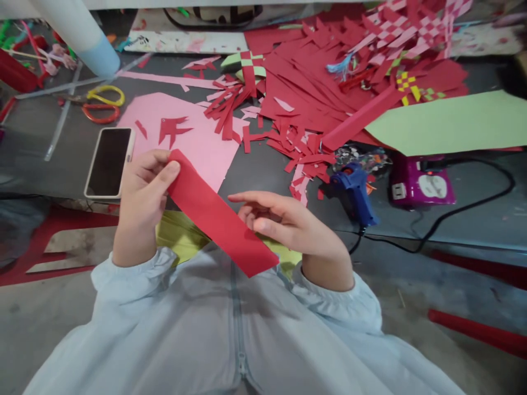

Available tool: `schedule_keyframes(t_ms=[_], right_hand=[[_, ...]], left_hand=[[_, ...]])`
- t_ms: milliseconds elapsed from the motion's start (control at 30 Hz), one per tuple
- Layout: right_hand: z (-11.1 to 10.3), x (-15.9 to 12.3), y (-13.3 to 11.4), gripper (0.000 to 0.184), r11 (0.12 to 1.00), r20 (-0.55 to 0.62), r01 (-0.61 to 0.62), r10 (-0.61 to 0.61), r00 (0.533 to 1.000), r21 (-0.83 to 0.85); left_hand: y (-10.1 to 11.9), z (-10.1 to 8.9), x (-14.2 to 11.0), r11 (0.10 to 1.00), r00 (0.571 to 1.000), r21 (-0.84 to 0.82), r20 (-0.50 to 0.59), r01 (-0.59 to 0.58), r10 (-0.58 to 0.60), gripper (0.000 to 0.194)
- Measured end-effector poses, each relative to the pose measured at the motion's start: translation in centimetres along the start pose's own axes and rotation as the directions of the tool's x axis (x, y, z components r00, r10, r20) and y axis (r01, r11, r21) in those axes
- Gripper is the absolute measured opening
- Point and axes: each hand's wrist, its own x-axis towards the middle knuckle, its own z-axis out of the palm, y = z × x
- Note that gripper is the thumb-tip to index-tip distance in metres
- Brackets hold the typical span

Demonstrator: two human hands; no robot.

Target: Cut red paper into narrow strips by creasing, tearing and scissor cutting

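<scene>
A long red paper strip (218,214) slants down across the space before my jacket, from upper left to lower right. My left hand (147,184) pinches its upper end between thumb and fingers. My right hand (284,219) is at the strip's right edge, index finger stretched out and the other fingers loosely curled. Its thumb and curled fingertips come up to the edge; whether they press on the paper I cannot tell. Behind the strip, pink paper (206,140) lies on the dark table, with a notched red paper piece (171,130) on it.
A phone (109,163) and scissors (102,104) lie at left, near a white-and-blue cylinder (96,49). Red paper sheets (300,88) and scraps cover the back. A blue glue gun (356,195), a purple power box (424,184) with a black cable and green paper (453,123) are at right.
</scene>
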Motion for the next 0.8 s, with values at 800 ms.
schedule_keyframes(t_ms=[800], right_hand=[[2.4,4.4,-2.8,0.014,0.545,-0.405,-0.154,-0.378,0.832,-0.824]], left_hand=[[2.7,2.2,-2.0,0.897,0.991,0.443,0.119,-0.005,-0.053,0.015]])
